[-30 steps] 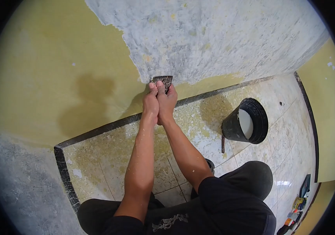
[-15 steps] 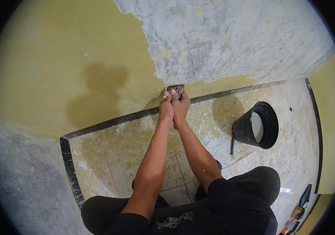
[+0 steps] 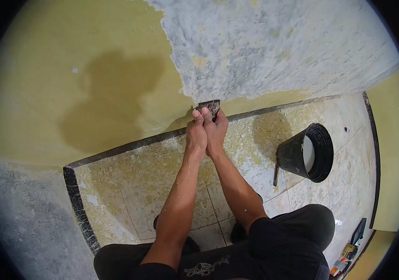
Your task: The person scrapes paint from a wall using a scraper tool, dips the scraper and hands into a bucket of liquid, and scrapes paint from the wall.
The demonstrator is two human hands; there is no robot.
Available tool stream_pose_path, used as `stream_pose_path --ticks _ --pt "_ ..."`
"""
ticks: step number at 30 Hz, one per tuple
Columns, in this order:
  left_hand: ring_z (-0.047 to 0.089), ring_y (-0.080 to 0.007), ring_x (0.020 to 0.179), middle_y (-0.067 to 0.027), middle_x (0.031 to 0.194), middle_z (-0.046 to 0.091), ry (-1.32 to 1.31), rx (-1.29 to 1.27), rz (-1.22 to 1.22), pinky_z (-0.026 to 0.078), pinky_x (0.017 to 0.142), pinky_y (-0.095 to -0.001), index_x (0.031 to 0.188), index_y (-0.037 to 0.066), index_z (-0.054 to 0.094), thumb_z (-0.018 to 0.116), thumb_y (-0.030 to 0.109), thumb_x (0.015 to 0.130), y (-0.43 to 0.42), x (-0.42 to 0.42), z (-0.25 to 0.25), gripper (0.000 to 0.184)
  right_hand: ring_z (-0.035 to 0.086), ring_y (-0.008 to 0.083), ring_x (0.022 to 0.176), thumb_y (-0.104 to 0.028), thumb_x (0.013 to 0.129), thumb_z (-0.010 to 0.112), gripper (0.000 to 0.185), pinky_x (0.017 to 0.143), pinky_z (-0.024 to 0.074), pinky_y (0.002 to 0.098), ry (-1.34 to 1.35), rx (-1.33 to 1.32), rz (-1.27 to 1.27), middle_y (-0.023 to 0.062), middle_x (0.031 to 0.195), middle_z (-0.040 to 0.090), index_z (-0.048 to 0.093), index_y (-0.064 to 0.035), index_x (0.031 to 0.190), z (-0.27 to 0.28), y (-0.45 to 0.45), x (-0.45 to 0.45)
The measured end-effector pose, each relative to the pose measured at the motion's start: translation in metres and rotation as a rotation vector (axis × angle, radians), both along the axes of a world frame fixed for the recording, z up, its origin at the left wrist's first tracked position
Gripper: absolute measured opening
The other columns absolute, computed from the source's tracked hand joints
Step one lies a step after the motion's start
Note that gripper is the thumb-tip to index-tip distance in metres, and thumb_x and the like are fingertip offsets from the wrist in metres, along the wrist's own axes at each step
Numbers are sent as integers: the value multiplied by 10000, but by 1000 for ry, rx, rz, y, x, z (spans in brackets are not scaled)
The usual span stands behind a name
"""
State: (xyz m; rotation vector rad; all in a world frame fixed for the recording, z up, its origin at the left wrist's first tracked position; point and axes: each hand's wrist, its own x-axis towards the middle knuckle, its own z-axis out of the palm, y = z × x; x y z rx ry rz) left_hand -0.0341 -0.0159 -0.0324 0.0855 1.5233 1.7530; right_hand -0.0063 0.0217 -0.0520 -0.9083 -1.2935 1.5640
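Observation:
Both hands are together low on the wall, at the lower border of the scraped patch. A wide scraper with a dirty, speckled blade meets the yellow paint there; its handle is hidden in the grip. My right hand is closed around the scraper. Pressed against it on the left, my left hand is closed too, its thumb stretched toward the blade. Yellow paint covers the wall to the left, while the grey-white bared surface spreads above and to the right.
A black bucket with whitish liquid stands on the tiles to the right, a dark stick-like tool beside it. Paint flakes litter the floor. A black skirting strip edges the wall. Several tools lie at the far right.
The view has shifted slightly, and the head's shadow on the wall has grown and moved left. Both hands keep their hold on the scraper in nearly the same spot.

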Motion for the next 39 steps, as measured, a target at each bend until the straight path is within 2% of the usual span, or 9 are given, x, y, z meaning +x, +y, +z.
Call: stream_pose_path --ticks 5,8,10,14,16,17,19,28,39 --pt "546 -168 1015 -95 1099 582 9 99 -4 431 875 -315 1139 -14 560 379 368 996 -6 -13 19 446 447 74 665 -189 864 643 218 582 408 256 86 143 -7 -1 689 558 562 1 795 24 0 -14" --pt "544 -162 1017 -95 1112 585 28 117 27 431 871 -309 1140 -10 573 374 389 994 -6 -8 -6 468 452 81 657 -205 854 659 232 582 411 264 145 139 -55 1 684 560 569 1 797 3 -7 -13" --pt "549 -170 1007 -96 1127 587 43 -30 95 432 870 -317 1152 -14 576 375 407 990 -6 1 -33 494 461 83 653 -195 852 664 226 586 416 264 -11 60 -41 12 686 572 581 10 804 -23 -12 -2" --pt "552 -175 994 -102 1144 585 -76 -146 6 433 865 -324 1171 -28 564 370 431 986 -17 -2 -26 532 483 98 632 -198 843 673 240 572 424 275 -90 -69 -35 37 693 602 602 30 824 -37 -19 -1" --pt "576 -270 1005 -181 1128 592 -92 -173 -4 440 869 -373 1177 -44 542 346 456 981 -22 0 -26 572 486 98 626 -196 841 676 235 569 425 276 -83 -71 -17 34 690 603 605 27 827 -29 -26 1" --pt "576 -270 1005 -181 1128 592 -101 -175 -8 440 869 -373 1177 -44 542 346 456 981 -19 -5 -33 572 489 98 621 -194 838 680 229 567 427 276 -69 -45 9 32 686 605 608 24 830 -25 -22 -1" --pt "552 -191 979 -133 1099 593 -2 -100 40 435 843 -334 1147 -37 568 377 463 975 -23 -10 -32 562 457 64 631 -151 887 620 153 569 402 245 -153 -9 42 -21 710 568 597 -9 835 -23 -22 0" --pt "557 -186 966 -128 1068 600 14 -73 54 436 822 -331 1119 -29 583 417 427 972 -23 -13 -30 507 446 46 626 -159 897 616 155 557 385 219 41 -71 70 -41 706 556 589 -26 821 -19 -23 -12" --pt "579 -187 927 -116 1037 612 -16 -9 89 453 810 -336 1107 -29 591 385 396 989 -24 -7 -20 487 435 48 614 -152 897 609 150 540 378 227 -20 -41 62 -46 691 538 576 -31 814 -19 -22 -12"
